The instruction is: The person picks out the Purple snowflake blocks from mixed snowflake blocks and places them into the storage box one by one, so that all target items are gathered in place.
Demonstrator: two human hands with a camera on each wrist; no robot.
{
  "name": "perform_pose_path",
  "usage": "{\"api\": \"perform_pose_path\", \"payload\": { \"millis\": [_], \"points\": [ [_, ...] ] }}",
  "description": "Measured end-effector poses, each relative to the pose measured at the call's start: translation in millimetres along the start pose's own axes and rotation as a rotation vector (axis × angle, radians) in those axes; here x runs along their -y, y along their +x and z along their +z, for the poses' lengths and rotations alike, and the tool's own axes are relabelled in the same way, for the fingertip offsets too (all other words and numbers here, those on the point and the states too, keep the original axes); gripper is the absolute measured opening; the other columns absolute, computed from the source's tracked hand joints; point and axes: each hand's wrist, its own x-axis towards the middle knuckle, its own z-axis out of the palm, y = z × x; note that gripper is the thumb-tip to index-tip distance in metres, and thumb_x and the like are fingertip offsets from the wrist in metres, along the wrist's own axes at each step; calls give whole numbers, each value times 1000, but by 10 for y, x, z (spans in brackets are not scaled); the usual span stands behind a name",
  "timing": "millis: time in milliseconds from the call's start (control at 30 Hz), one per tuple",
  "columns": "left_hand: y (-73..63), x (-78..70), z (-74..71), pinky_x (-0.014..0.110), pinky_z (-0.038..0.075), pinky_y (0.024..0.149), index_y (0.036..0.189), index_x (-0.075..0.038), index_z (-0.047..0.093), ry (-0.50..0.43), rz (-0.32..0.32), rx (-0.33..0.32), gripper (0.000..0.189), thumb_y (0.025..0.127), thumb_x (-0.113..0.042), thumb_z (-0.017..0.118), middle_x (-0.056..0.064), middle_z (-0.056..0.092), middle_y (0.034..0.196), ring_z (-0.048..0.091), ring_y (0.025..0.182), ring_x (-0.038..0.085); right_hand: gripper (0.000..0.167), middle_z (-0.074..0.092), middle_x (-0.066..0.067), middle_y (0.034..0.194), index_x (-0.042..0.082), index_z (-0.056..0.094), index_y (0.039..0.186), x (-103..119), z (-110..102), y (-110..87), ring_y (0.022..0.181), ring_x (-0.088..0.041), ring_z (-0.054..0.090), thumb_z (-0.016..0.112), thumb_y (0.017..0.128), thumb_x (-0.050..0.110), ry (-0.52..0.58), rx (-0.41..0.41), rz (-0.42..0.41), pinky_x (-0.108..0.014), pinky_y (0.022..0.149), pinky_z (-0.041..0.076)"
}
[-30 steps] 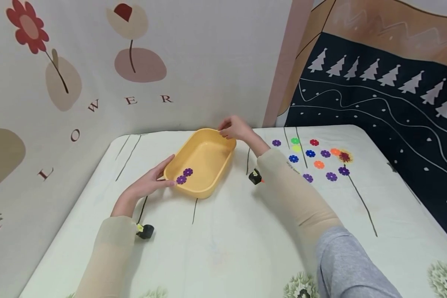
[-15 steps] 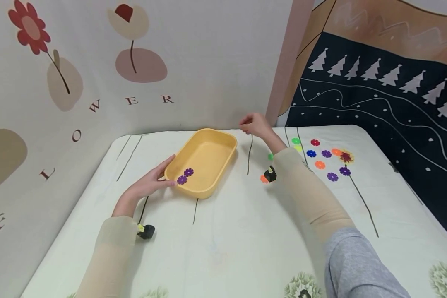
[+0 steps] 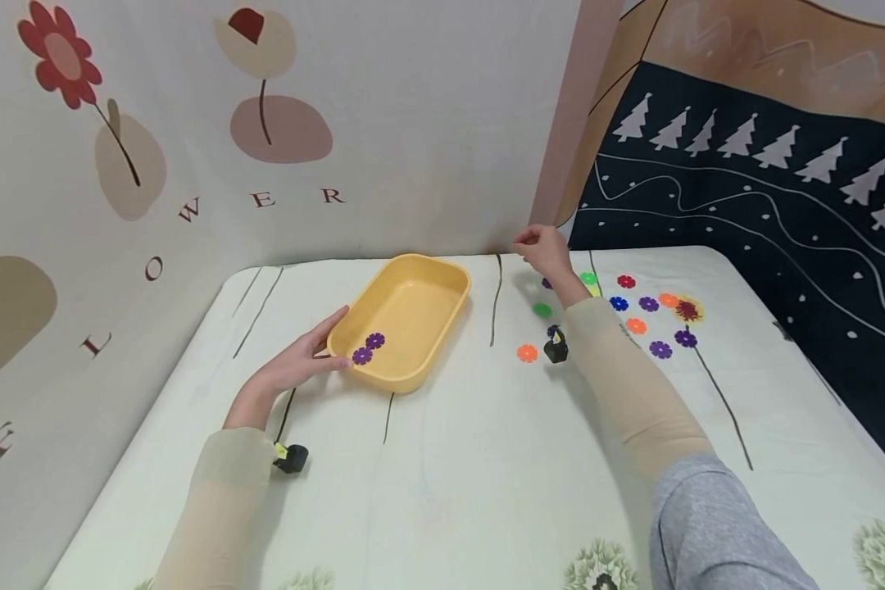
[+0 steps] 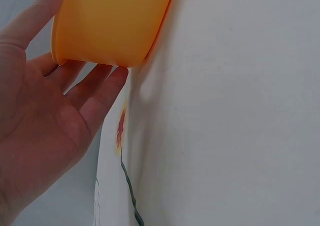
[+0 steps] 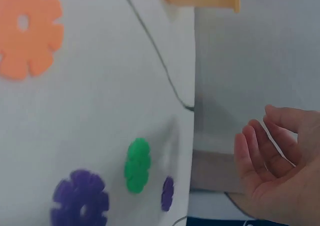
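The left hand point(image 3: 298, 362) grips the tray point(image 3: 413, 307) on the table point(image 3: 428, 483), two purple discs point(image 3: 362, 356) inside, while the right hand point(image 3: 547, 252), loosely curved and empty, hovers farther right; many other discs point(image 3: 637, 326) still lie outside.

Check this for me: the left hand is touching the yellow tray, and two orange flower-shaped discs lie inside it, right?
Not quite: the two flower-shaped discs are purple, not orange, as the head view shows. They do lie inside the yellow tray, which the left hand is touching.
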Motion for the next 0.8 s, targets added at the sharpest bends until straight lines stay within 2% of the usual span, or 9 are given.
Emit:
{"api": "perform_pose_path", "payload": {
  "millis": [233,567,800],
  "points": [
    [20,28,-1,62,20,122,162,-28,6,-12,-5,-2,92,94,-24,69,7,5,170,17,153,42,25,68,-16,121,5,68,117,-195,-89,28,102,-29,62,63,98,21,-19,-90,72,-36,90,55],
    [12,31,-12,63,19,122,162,-29,6,-10,6,5,93,94,-29,70,8,6,170,16,153,43,30,65,-16,123,5,65,123,-407,-181,-18,105,-26,58,60,100,24,2,-83,173,-30,88,51],
    [-2,21,-5,65,19,121,162,-27,6,-3,15,6,91,95,-25,68,10,6,170,17,152,45,32,62,-16,126,5,64,125,-549,-210,-63,104,-26,58,60,100,24,28,-75,228,-33,97,53]
  ]
}}
